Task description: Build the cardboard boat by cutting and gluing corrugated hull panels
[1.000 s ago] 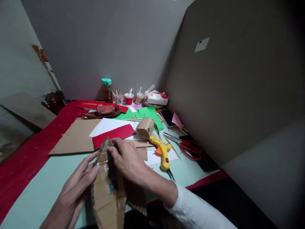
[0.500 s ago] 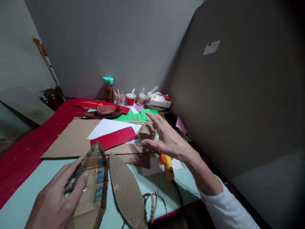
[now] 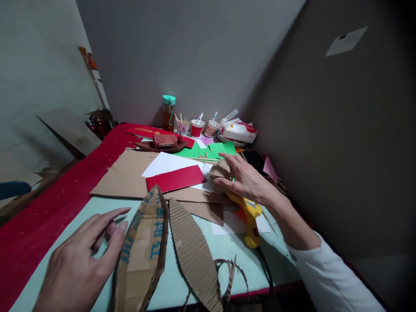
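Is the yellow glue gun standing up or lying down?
Lying down: the glue gun rests on its side. Its handle points toward the person, and one broad side faces up.

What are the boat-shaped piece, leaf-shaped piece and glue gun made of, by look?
Boat-shaped piece: brown cardboard, creased, with blue printed characters; a faint sheen may be clear tape.
Leaf-shaped piece: corrugated cardboard, matte; bare parallel ridges cover its upper face.
Glue gun: probably hard plastic, smooth and evenly yellow, with a moulded-looking body; its tip's material can't be made out.
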Available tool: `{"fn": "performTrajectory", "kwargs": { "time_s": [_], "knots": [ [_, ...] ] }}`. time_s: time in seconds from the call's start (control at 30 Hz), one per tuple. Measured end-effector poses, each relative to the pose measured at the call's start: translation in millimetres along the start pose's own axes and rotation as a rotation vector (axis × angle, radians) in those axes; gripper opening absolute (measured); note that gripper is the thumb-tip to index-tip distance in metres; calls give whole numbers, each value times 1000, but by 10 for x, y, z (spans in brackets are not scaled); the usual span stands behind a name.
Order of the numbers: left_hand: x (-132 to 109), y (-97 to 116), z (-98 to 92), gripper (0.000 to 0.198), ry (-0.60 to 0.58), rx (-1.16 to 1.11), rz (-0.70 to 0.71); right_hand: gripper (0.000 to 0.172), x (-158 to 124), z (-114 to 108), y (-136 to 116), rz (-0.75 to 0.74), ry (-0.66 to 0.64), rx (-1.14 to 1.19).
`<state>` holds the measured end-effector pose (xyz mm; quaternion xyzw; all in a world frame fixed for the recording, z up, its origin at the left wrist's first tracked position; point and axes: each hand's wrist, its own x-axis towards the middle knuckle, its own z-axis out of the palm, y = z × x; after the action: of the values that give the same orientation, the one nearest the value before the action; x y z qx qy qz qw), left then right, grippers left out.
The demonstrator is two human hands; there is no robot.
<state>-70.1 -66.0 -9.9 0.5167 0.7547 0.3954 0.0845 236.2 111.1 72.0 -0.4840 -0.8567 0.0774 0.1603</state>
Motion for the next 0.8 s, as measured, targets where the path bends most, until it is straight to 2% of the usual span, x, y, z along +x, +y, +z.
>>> {"fn": "performTrajectory", "kwargs": {
  "time_s": [0.13,0.23,0.33,0.4,0.47,0.63,0.7,0.8],
  "knots": [
    [-80,144,-32,44,-121,-186,-144,74,-62,-32,-74,7,74,34],
    [-92,210,-39,48,-171,-300,-176,78,-239,-108,-423,-41,165,141],
    [-57,153,-43,48,-209,-334,-169,82,-429,-112,-897,-98,70,537],
    [-18,87,-52,51,-232,-329,-144,84,-506,-53,-1146,-117,-13,628],
    [18,49,-67,56,-249,-331,-134,84,-528,31,-1281,-133,-67,659],
    [34,90,-77,56,-250,-326,-173,84,-427,127,-1232,-69,-45,748],
    [15,83,-57,55,-243,-350,-178,80,-376,67,-1156,-60,-4,780],
    [2,-8,-34,54,-167,-391,-178,73,-308,-116,-1062,-75,62,805]
  ]
}}
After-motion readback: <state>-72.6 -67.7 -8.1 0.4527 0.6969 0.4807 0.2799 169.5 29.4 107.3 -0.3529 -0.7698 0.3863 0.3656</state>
